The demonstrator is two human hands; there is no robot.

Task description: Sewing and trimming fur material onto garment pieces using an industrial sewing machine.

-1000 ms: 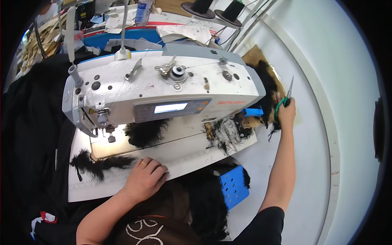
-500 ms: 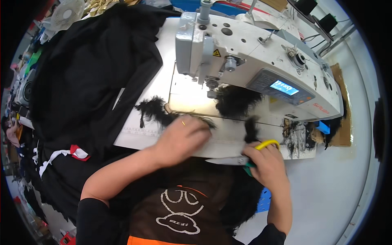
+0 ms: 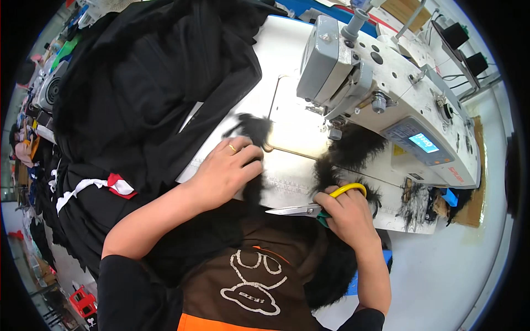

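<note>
My left hand (image 3: 227,170) is closed on a black furry strip (image 3: 255,130) on the white sewing table (image 3: 284,190), left of the needle area. The strip shows above my fingers and runs down past them to the table's front edge. In my right hand (image 3: 350,219) is a pair of scissors (image 3: 295,211) with yellow and green handles. Their blades look closed and point left, along the front edge. Black furry pieces lie beside the right hand, one piece (image 3: 326,172) just beyond the fingers and another (image 3: 358,149) under the machine's arm.
A white sewing machine (image 3: 397,94) with a lit screen stands at the far right. Black cloth (image 3: 149,83) covers the table's left side. On it lies a white and red scrap (image 3: 99,187). Black fibres (image 3: 415,201) cling near the table's right end.
The view has shifted, so the machine sits farther right. The furry strip under my left hand has swung from lying sideways to running toward the front edge. The scissors stay in my right hand.
</note>
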